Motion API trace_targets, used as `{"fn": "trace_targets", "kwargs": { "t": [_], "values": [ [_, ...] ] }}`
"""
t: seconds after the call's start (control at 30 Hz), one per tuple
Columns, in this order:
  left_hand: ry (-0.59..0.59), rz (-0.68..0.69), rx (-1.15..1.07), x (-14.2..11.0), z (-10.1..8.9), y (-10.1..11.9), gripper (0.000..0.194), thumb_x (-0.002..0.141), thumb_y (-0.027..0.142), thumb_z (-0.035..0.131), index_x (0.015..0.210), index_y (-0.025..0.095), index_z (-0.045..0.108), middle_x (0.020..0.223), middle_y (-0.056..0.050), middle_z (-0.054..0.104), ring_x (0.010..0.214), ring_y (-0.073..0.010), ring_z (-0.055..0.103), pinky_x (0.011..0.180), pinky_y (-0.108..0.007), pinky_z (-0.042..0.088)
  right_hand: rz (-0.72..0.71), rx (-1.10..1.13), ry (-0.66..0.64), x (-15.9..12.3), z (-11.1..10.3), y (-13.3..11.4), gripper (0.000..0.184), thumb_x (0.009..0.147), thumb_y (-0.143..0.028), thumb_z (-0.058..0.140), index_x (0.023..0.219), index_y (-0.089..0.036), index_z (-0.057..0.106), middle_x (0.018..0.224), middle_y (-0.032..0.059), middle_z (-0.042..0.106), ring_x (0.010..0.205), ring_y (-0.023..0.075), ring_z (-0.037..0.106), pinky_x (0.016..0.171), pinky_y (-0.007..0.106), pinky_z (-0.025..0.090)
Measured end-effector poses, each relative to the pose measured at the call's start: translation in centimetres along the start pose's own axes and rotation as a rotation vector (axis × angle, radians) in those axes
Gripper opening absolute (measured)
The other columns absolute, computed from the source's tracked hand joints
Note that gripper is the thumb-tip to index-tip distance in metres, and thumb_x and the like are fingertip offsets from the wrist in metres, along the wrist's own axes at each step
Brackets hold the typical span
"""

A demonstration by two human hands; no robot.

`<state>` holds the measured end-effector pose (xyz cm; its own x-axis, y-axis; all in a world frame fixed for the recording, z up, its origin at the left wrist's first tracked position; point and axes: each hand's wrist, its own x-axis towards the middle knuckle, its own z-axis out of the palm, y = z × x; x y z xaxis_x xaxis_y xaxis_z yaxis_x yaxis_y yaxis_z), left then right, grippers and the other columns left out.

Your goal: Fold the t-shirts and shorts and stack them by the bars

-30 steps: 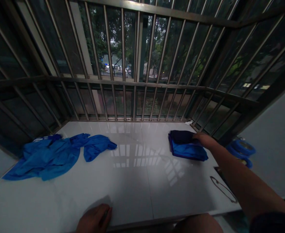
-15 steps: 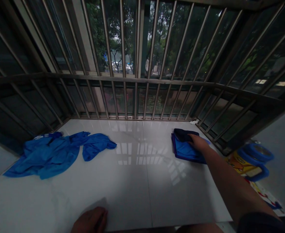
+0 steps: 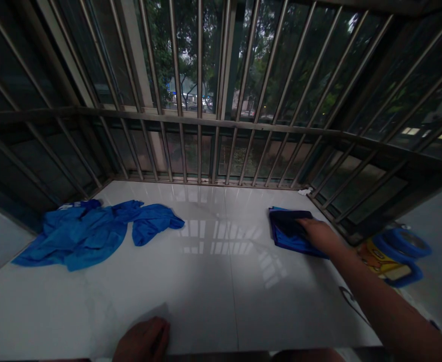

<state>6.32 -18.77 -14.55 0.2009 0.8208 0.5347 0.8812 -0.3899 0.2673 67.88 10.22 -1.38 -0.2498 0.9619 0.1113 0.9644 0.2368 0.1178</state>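
Observation:
My right hand lies flat on a folded blue garment, whose dark navy layer sits on top of a brighter blue one. It holds the cloth down at its right side. A crumpled blue garment is spread on the tile at the left, with a sleeve-like part stretching to its right. My left hand rests at the near edge of the tile, holding nothing and far from both garments.
The white tiled ledge is bounded at the back and sides by steel window bars. Blue rings and yellow packaging lie beyond the right edge. A dark wire loop lies near my right forearm.
The dark layer now covers more of the blue cloth under my right hand. The view has tilted upward and the ledge sits lower in the frame. My left hand has barely moved.

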Motion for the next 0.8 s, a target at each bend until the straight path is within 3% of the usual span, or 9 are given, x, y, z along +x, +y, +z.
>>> {"fn": "trace_targets", "kwargs": {
  "t": [0.07, 0.13, 0.23, 0.33, 0.43, 0.53, 0.63, 0.73, 0.8],
  "values": [
    [-0.031, -0.034, -0.032, -0.2, 0.3, -0.2, 0.033, 0.109, 0.037, 0.051, 0.085, 0.029, 0.071, 0.076, 0.0, 0.079, 0.062, -0.0169, 0.074, 0.062, -0.025, 0.057, -0.024, -0.009, -0.04, -2.1, 1.5, -1.7, 0.058, 0.092, -0.013, 0.061, 0.149, -0.015, 0.068, 0.153, 0.0217, 0.068, 0.139, 0.0353, 0.066, 0.118, 0.048, 0.047],
    [-0.076, -0.062, -0.063, -0.4, 0.5, -0.1, 0.029, 0.107, 0.036, 0.054, 0.084, 0.03, 0.071, 0.074, 0.0, 0.078, 0.063, -0.0175, 0.074, 0.064, -0.025, 0.056, 0.0, -0.022, -0.037, -3.8, 2.9, -2.7, 0.066, 0.093, -0.016, 0.058, 0.159, -0.01, 0.058, 0.164, 0.0244, 0.056, 0.151, 0.0412, 0.055, 0.124, 0.06, 0.043],
    [-0.175, -0.152, -0.066, -0.2, 0.5, 0.3, 0.025, 0.104, 0.035, 0.055, 0.083, 0.029, 0.069, 0.073, 0.001, 0.076, 0.065, -0.0182, 0.073, 0.063, -0.026, 0.052, 0.083, 0.003, 0.075, -6.2, 4.6, -4.3, 0.067, 0.098, -0.027, 0.054, 0.161, -0.006, 0.052, 0.167, 0.0272, 0.052, 0.155, 0.0473, 0.049, 0.12, 0.072, 0.044],
    [-0.351, -0.305, -0.085, 1.2, 0.1, 0.6, 0.03, 0.104, 0.035, 0.053, 0.078, 0.027, 0.065, 0.069, 0.003, 0.071, 0.064, -0.0176, 0.069, 0.062, -0.026, 0.046, 0.027, 0.181, 0.223, -9.6, 6.6, -8.2, 0.059, 0.104, -0.039, 0.048, 0.155, -0.011, 0.058, 0.159, 0.0251, 0.061, 0.148, 0.0404, 0.058, 0.122, 0.062, 0.049],
    [-0.445, -0.35, -0.22, 4.6, -0.5, -1.2, 0.035, 0.106, 0.035, 0.05, 0.076, 0.025, 0.065, 0.07, 0.002, 0.068, 0.066, -0.0175, 0.067, 0.065, -0.027, 0.047, -0.046, 0.386, 0.261, -14.3, 9.2, -14.7, 0.057, 0.108, -0.055, 0.047, 0.151, -0.022, 0.063, 0.155, 0.0173, 0.066, 0.142, 0.035, 0.065, 0.12, 0.054, 0.054],
    [-0.226, -0.326, -0.238, 9.7, -0.7, -5.5, 0.025, 0.103, 0.031, 0.05, 0.103, 0.023, 0.073, 0.105, -0.007, 0.078, 0.094, -0.0233, 0.075, 0.087, -0.034, 0.058, -0.069, 0.391, 0.224, -18.5, 11.5, -21.0, 0.057, 0.108, -0.057, 0.049, 0.154, -0.027, 0.062, 0.16, 0.0141, 0.063, 0.147, 0.0357, 0.061, 0.119, 0.059, 0.054],
    [0.013, -0.404, -0.004, 15.2, -0.1, -10.3, 0.05, 0.097, 0.032, 0.06, 0.143, 0.012, 0.063, 0.151, -0.022, 0.066, 0.143, -0.0379, 0.061, 0.119, -0.052, 0.05, -0.012, 0.306, 0.265, -20.6, 12.0, -24.8, 0.05, 0.11, -0.05, 0.044, 0.147, -0.027, 0.069, 0.16, 0.0145, 0.064, 0.147, 0.0398, 0.06, 0.12, 0.069, 0.047],
    [-0.006, -0.521, 0.147, 19.2, 1.1, -12.8, 0.067, 0.095, 0.037, 0.067, 0.15, 0.0, 0.056, 0.162, -0.033, 0.053, 0.155, -0.0479, 0.047, 0.126, -0.062, 0.041, 0.016, 0.289, 0.281, -20.8, 11.0, -25.9, 0.047, 0.11, -0.045, 0.044, 0.144, -0.026, 0.071, 0.158, 0.0138, 0.065, 0.146, 0.038, 0.062, 0.121, 0.066, 0.046],
    [-0.031, -0.543, 0.159, 20.2, 2.1, -12.5, 0.057, 0.096, 0.032, 0.065, 0.142, -0.002, 0.062, 0.155, -0.037, 0.058, 0.151, -0.0516, 0.05, 0.123, -0.068, 0.041, 0.02, 0.299, 0.281, -20.6, 10.3, -25.9, 0.046, 0.11, -0.044, 0.046, 0.144, -0.026, 0.071, 0.157, 0.0126, 0.066, 0.146, 0.0367, 0.062, 0.121, 0.064, 0.047]
  ]
}}
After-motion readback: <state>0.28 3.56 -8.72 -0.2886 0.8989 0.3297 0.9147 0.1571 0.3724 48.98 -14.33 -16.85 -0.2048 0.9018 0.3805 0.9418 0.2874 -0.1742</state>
